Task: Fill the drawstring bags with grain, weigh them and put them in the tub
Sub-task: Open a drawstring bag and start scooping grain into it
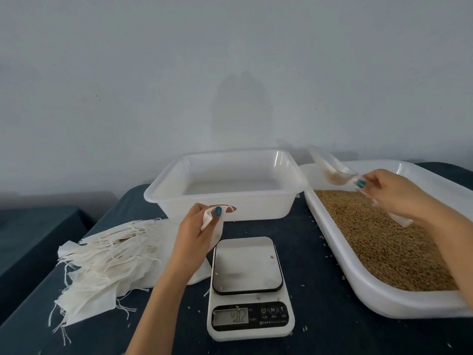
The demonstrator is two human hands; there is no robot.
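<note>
1. Head view showed the scale (247,265) nearest on the tabletop (314,278), carrying no bag; its display read roughly "482", its keys "M" and "T".
2. Left, spare bags (107,260) lay piled within reach.
3. The left hand (194,226) pinched one drawstring bag (216,234), probably for filling.
4. The right hand (391,193) gripped a scoop (335,172) over the grain (378,239).
5. Farthest, the tub (256,208) held no bags.

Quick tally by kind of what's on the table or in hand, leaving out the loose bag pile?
Deep white plastic tub: 1
Shallow white plastic tray of grain: 1
White digital scale: 1
Translucent plastic scoop, in right hand: 1
White cloth drawstring bag, in left hand: 1
Total: 5
</note>
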